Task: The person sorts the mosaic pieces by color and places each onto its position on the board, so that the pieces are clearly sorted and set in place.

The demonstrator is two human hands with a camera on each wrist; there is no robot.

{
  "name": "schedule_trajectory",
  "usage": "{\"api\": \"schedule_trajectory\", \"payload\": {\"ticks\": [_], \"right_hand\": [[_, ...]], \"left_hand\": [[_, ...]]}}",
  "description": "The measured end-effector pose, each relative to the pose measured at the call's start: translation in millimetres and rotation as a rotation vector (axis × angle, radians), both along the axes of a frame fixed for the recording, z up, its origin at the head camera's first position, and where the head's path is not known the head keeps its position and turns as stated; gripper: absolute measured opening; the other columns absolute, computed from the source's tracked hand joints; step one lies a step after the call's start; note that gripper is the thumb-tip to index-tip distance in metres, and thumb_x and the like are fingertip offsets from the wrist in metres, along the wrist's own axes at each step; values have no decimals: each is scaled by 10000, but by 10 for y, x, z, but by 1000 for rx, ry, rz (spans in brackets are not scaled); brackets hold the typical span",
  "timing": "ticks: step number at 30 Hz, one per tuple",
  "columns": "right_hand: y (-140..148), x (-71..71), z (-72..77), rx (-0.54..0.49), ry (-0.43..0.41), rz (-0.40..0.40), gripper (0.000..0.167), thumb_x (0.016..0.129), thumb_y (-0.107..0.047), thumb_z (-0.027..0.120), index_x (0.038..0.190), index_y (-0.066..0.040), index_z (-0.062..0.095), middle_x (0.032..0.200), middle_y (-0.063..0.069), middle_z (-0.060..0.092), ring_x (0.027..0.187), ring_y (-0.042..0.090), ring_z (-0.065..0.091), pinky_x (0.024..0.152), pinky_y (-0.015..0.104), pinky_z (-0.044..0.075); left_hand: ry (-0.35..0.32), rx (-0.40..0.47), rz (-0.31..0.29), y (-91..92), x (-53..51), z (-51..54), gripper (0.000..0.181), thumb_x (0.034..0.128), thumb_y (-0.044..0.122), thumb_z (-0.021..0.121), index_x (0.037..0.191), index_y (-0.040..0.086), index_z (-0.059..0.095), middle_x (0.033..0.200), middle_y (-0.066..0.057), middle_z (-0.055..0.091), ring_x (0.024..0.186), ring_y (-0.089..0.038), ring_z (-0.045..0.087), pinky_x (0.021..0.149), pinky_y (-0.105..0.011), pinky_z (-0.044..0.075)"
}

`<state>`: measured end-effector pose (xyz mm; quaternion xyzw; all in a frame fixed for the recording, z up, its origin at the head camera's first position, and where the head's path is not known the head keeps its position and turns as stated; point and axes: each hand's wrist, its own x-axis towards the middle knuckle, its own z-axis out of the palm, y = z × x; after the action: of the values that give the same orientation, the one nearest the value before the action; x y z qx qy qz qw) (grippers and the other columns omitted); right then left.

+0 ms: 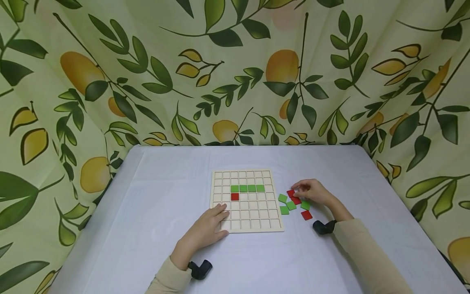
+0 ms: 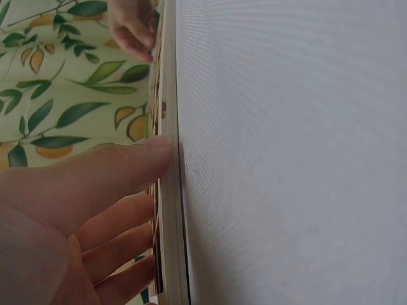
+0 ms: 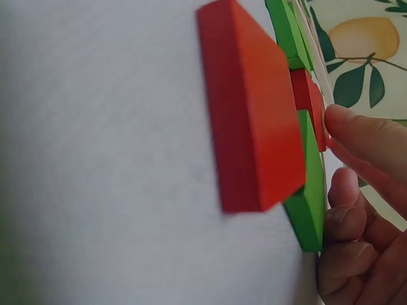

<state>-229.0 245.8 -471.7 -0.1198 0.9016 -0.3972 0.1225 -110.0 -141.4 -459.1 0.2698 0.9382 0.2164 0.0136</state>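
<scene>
Likely picking step: right hand (image 1: 313, 192) at red tile (image 1: 290, 193), 3 o'clock of board (image 1: 255, 213); can't tell if pinching. Left hand (image 1: 206, 225), fingers extended, rests at 7 o'clock. Next calls for clean single lift.

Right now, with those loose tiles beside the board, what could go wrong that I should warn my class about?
The right grip is at a cluster of loose tiles lying close together, so picking one up might nudge its neighbours. The left grip rests on the near-left part of the board; if it slides, the board might shift and jostle the row of green tiles.
</scene>
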Motion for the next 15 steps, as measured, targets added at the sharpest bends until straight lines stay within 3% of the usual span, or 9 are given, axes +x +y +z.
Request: {"api": "schedule_trajectory", "payload": {"ticks": [3,9,15], "right_hand": [[-6,-11,1,16,-10,-7,286,828,-127,736,1058,37,693,725,23,517,675,106,451,531,166,386],[-27,-29,20,41,-21,-17,280,829,-134,734,1052,31,698,726,18,513,695,134,449,526,173,376],[-55,-45,44,60,-23,-20,284,834,-137,725,1061,30,693,705,11,478,648,143,442,507,184,365]], "left_hand": [[5,8,-3,-2,4,2,540,840,243,715,1294,-14,576,1426,-203,513,1344,-399,468,1085,-513,427],[-75,4,42,21,-7,4,547,829,205,723,1309,-9,570,1465,-172,490,1389,-377,431,1127,-514,396],[-78,-12,44,23,3,20,551,830,216,728,1312,0,570,1468,-161,489,1392,-363,434,1127,-503,400]]}}
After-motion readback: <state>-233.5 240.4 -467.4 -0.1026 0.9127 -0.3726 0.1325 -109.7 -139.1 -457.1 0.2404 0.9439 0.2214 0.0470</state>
